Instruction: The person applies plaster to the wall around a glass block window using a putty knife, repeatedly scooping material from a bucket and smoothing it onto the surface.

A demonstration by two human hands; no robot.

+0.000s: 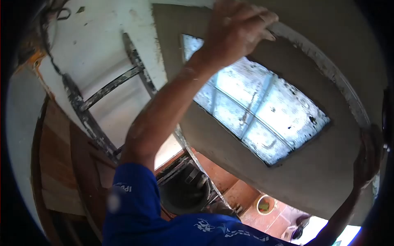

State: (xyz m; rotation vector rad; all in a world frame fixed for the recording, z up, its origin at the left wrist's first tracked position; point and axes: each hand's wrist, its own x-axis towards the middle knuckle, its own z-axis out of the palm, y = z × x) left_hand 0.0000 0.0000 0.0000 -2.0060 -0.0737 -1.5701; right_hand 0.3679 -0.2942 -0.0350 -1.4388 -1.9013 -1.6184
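Note:
A long, straight-edged metal bar, a plasterer's straightedge [326,65], lies across the grey plastered wall [320,180], its curve coming from the lens. Near the top, my left hand [240,30] is closed around one end of it. At the far right, my right hand [367,158] grips the lower end, partly in shadow. Mortar residue marks the bar. Between my arms, a window [283,110] with crossed bars and a whitish, spotted covering is set into the plaster.
A paint-splattered ladder [111,88] leans on the pale wall at left, beside a wooden door [57,164]. Below are a dark bucket [182,194] with tools in it, on a splattered support, and a pale bucket [266,205] on the tiled floor. A cable [47,45] hangs upper left.

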